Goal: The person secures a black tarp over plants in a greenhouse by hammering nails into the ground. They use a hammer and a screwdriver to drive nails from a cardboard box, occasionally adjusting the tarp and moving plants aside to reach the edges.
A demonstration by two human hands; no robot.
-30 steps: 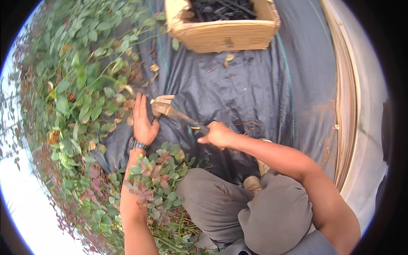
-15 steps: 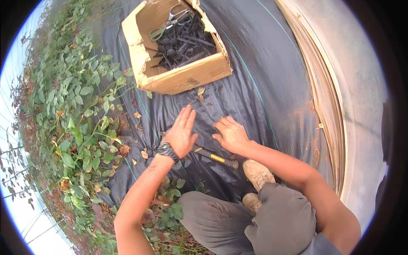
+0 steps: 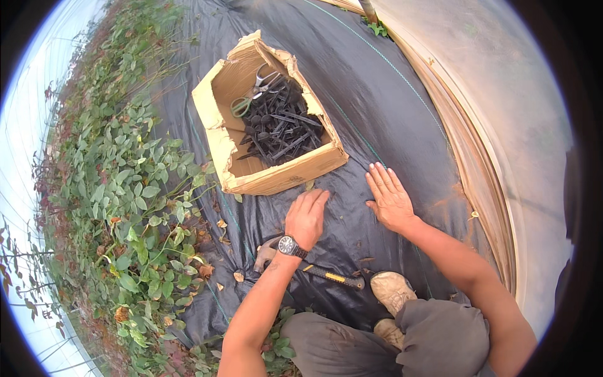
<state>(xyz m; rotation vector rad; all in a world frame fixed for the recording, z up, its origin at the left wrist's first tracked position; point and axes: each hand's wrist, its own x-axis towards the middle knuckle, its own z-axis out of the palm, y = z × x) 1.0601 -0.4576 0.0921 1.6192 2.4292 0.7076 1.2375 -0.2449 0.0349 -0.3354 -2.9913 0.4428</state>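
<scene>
Black sheet [image 3: 402,119] holds a hammer [image 3: 325,273]; the box [image 3: 289,171] has many pegs [image 3: 281,129] left. Right hand [image 3: 391,201] is flat, empty; left hand [image 3: 306,220] bends by the box's near edge, grip hidden.

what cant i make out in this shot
All in the head view:
- Middle of the hammer: hidden by the left forearm and watch.
- Blades of the scissors: lost among black stakes.
- Floor of the cardboard box: mostly covered by stakes.
- Palm of the left hand: faces away.
- Post: cut off by the top edge.
</scene>
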